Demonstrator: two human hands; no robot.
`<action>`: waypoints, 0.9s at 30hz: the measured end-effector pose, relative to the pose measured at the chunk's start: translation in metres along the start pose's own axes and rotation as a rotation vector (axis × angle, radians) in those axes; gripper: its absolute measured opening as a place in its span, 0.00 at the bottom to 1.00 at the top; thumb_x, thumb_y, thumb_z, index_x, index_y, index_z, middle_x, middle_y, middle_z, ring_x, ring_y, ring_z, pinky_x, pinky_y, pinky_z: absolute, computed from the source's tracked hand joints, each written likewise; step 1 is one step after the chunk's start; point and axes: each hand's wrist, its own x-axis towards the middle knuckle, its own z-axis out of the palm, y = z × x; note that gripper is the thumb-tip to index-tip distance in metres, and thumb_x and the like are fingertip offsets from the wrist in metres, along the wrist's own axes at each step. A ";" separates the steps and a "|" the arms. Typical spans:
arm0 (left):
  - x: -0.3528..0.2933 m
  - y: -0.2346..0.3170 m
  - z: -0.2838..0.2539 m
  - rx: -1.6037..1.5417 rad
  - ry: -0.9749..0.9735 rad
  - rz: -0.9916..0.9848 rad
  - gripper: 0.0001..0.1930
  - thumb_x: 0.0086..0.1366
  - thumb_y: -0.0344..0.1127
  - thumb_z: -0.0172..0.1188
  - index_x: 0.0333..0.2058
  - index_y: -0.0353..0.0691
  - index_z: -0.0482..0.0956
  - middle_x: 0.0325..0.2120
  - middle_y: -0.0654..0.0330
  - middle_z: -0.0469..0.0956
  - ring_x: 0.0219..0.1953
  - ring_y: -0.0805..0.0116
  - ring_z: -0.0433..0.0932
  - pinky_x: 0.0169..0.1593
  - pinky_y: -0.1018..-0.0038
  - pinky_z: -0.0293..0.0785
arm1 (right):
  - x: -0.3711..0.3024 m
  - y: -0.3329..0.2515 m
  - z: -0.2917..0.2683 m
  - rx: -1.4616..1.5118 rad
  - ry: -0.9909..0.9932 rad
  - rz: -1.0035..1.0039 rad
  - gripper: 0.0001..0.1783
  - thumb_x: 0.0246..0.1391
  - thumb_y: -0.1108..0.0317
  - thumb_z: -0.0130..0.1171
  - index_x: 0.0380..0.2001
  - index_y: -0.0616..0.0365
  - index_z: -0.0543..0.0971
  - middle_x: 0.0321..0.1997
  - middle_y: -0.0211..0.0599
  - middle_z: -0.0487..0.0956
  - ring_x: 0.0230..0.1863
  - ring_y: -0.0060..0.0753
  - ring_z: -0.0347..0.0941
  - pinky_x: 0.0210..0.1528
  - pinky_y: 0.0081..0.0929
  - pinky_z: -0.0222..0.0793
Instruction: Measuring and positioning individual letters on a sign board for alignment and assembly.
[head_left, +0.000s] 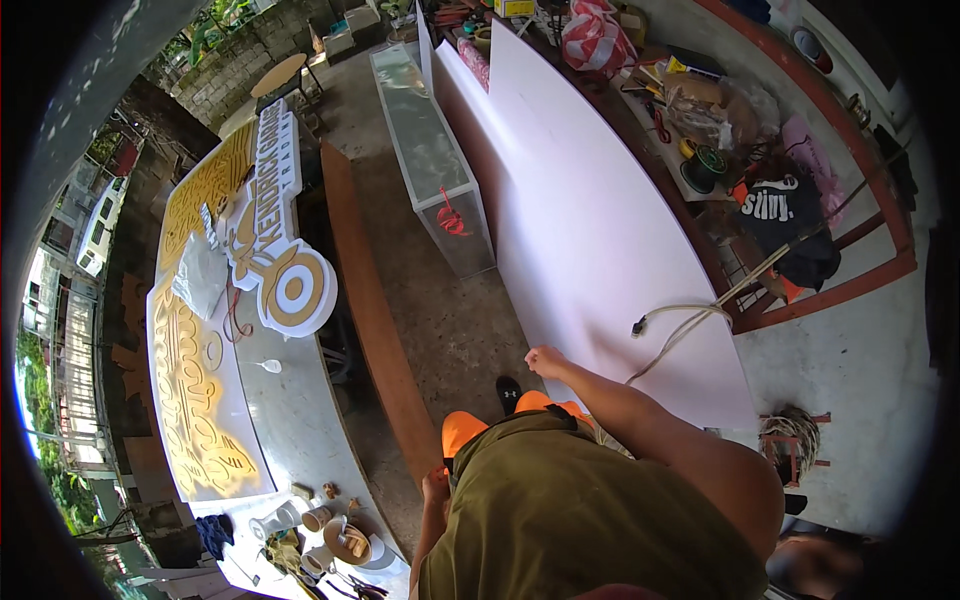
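My right hand (pixel 546 360) is closed on the near edge of a large white sheet panel (pixel 590 230) that leans across the concrete floor. My left hand (pixel 435 488) hangs low beside my orange shorts, fingers loosely curled, with nothing visible in it. My olive shirt fills the lower middle of the head view. A white cable (pixel 680 322) with a dark plug end lies on the panel just right of my right hand.
A long bench (pixel 290 420) on the left carries white and gold sign pieces (pixel 275 235), cups and small tools. A brown board (pixel 370 310) stands on edge beside it. A glass-topped box (pixel 435 165) lies on the floor. A cluttered bench and red frame (pixel 850 270) are at right.
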 end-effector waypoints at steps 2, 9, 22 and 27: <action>0.026 0.011 -0.009 0.026 0.064 0.083 0.16 0.60 0.41 0.60 0.45 0.41 0.82 0.33 0.47 0.84 0.38 0.58 0.84 0.42 0.64 0.78 | 0.008 -0.005 -0.001 0.043 -0.031 0.000 0.14 0.58 0.61 0.55 0.42 0.54 0.82 0.34 0.34 0.85 0.37 0.34 0.82 0.43 0.34 0.77; 0.103 0.085 -0.078 -0.380 -0.133 -0.213 0.16 0.57 0.38 0.67 0.44 0.42 0.83 0.30 0.54 0.83 0.32 0.63 0.82 0.39 0.65 0.78 | 0.012 0.037 0.028 -0.273 -0.224 0.030 0.12 0.48 0.60 0.57 0.29 0.53 0.85 0.33 0.45 0.84 0.37 0.48 0.81 0.41 0.42 0.76; 0.300 0.179 -0.237 -0.243 -0.088 0.108 0.14 0.69 0.37 0.52 0.45 0.36 0.82 0.25 0.57 0.82 0.25 0.70 0.82 0.31 0.71 0.77 | 0.139 -0.114 -0.028 0.192 -0.031 0.166 0.10 0.52 0.68 0.57 0.35 0.61 0.82 0.32 0.39 0.83 0.29 0.33 0.80 0.36 0.32 0.76; 0.355 0.195 -0.257 -0.284 -0.204 0.050 0.15 0.69 0.40 0.54 0.44 0.38 0.83 0.21 0.58 0.81 0.22 0.71 0.81 0.29 0.71 0.76 | 0.169 -0.201 -0.030 0.179 -0.017 0.030 0.13 0.56 0.69 0.56 0.42 0.63 0.81 0.33 0.39 0.84 0.35 0.30 0.81 0.41 0.29 0.77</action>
